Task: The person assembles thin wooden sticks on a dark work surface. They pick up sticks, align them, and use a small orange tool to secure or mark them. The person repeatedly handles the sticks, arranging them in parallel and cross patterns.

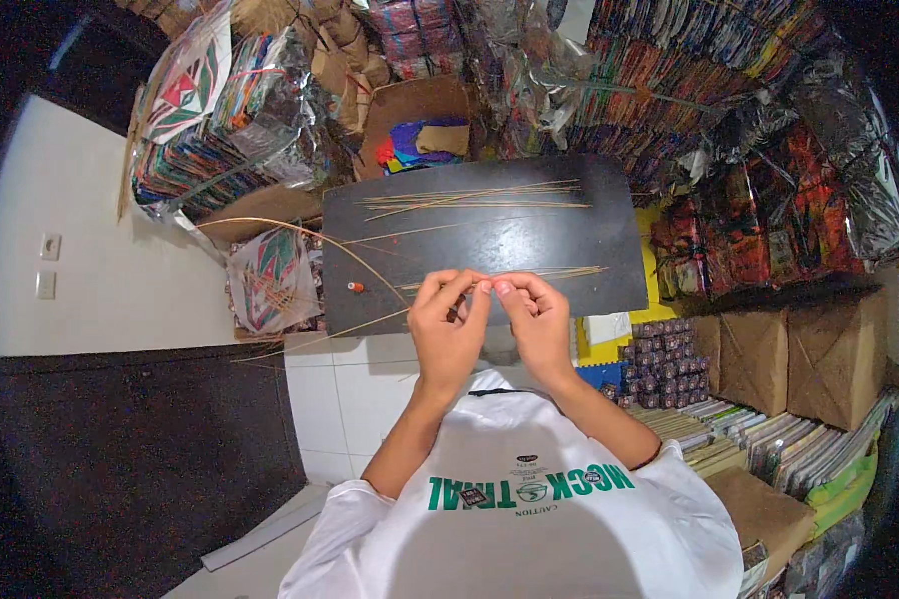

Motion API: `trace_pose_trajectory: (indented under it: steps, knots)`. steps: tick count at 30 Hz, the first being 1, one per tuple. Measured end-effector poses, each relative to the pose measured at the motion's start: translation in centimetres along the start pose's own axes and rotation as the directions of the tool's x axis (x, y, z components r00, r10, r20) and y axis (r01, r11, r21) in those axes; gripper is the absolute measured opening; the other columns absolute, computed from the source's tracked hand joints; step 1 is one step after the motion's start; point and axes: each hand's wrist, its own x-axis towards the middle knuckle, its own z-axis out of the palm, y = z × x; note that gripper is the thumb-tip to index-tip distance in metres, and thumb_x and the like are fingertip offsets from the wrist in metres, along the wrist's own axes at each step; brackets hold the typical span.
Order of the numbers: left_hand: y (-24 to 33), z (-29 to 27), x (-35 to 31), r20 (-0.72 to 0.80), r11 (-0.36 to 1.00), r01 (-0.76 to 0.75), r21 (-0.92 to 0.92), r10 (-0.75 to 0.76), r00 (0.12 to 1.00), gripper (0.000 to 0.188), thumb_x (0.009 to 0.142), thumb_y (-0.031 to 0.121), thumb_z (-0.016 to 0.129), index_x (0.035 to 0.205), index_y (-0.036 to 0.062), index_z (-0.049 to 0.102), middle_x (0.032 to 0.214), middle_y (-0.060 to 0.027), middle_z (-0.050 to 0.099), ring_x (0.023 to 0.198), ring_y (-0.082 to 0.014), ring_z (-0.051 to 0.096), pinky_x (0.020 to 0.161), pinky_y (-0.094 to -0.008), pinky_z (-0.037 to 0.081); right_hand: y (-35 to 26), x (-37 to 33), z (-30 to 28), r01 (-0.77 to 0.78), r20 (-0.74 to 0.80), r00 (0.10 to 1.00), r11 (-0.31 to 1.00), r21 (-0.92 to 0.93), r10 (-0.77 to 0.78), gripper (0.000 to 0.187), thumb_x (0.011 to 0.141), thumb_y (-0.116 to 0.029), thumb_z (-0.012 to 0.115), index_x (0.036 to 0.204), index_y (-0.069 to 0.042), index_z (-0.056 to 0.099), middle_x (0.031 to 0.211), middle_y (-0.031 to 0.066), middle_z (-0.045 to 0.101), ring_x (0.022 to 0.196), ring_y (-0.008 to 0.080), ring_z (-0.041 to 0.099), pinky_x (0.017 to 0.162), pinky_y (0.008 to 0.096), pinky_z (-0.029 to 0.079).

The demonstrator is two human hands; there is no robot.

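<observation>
Over the near edge of the dark table (509, 240), my hands meet with their fingertips nearly touching. My left hand (445, 334) is closed in a pinch around thin bamboo sticks. One bowed bamboo stick (342, 246) and another, straighter stick (345, 328) stretch out from it to the left. My right hand (537, 324) is also closed, thumb against forefinger; what lies in that pinch is too small to make out. Behind the fingers a few loose bamboo sticks (579, 271) lie on the tabletop. A small orange-red thread spool (356, 287) stands to the left.
More bamboo sticks (469, 199) lie along the table's far side. Left of the table is a box topped with a patterned kite (273, 280). Tall wrapped stacks (240, 120) and an open carton (410, 105) crowd the back. Brown boxes (834, 354) stand at the right.
</observation>
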Motion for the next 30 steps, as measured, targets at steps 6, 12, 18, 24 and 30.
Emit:
trace_pose_trajectory:
  steps: [6, 12, 18, 24, 30]
  knots:
    - [-0.2, -0.4, -0.2, 0.073, 0.994, 0.042, -0.102, -0.035, 0.997, 0.011, 0.087, 0.005, 0.074, 0.098, 0.0028, 0.075, 0.092, -0.0017, 0.064, 0.065, -0.0027, 0.049, 0.055, -0.0208, 0.038, 0.0, -0.2, -0.2, 0.066, 0.018, 0.998, 0.998, 0.0, -0.066, 0.012, 0.099, -0.012, 0.065, 0.1, -0.001, 0.068, 0.072, -0.0101, 0.05, 0.062, -0.0018, 0.035, 0.051, 0.0197, 0.028]
    - [-0.1, -1.3, -0.3, 0.156, 0.983, 0.073, -0.168, -0.047, 0.987, 0.011, 0.088, 0.005, 0.074, 0.099, 0.0017, 0.076, 0.095, -0.0013, 0.065, 0.071, -0.003, 0.052, 0.059, -0.0198, 0.04, -0.7, -0.3, -1.1, 0.184, 0.111, 0.979, 0.977, -0.111, -0.172, 0.009, 0.096, -0.011, 0.067, 0.097, -0.001, 0.068, 0.072, -0.0093, 0.049, 0.063, -0.0011, 0.035, 0.052, 0.0203, 0.026]
    - [-0.2, -1.9, -0.3, 0.215, 0.967, 0.07, -0.246, -0.016, 0.976, 0.014, 0.088, 0.004, 0.074, 0.102, 0.0021, 0.076, 0.098, -0.0026, 0.065, 0.076, -0.0048, 0.055, 0.064, -0.0195, 0.043, -1.5, 0.0, -2.0, 0.323, 0.212, 0.937, 0.917, -0.233, -0.276, 0.007, 0.092, -0.009, 0.069, 0.094, -0.002, 0.068, 0.069, -0.01, 0.044, 0.062, -0.0005, 0.034, 0.052, 0.0213, 0.026]
    - [-0.6, -2.6, -0.1, 0.296, 0.946, 0.066, -0.316, 0.032, 0.955, 0.022, 0.087, 0.002, 0.074, 0.109, 0.0042, 0.076, 0.1, -0.0023, 0.064, 0.079, -0.0056, 0.056, 0.066, -0.0196, 0.045, -1.4, -0.1, -2.7, 0.151, 0.292, 0.949, 0.984, -0.09, -0.119, 0.006, 0.092, -0.008, 0.07, 0.092, -0.003, 0.068, 0.069, -0.011, 0.042, 0.063, -0.0004, 0.034, 0.054, 0.0208, 0.026]
    - [-0.6, -3.3, 0.2, 0.379, 0.941, 0.059, -0.332, 0.076, 0.922, 0.02, 0.086, 0.0, 0.074, 0.105, 0.0053, 0.078, 0.098, -0.0007, 0.062, 0.079, -0.0056, 0.056, 0.065, -0.0195, 0.044, -1.6, -0.2, -2.7, 0.077, 0.334, 0.94, 0.997, -0.031, -0.062, 0.006, 0.093, -0.007, 0.068, 0.092, -0.002, 0.066, 0.071, -0.0116, 0.044, 0.065, -0.0016, 0.034, 0.056, 0.0191, 0.026]
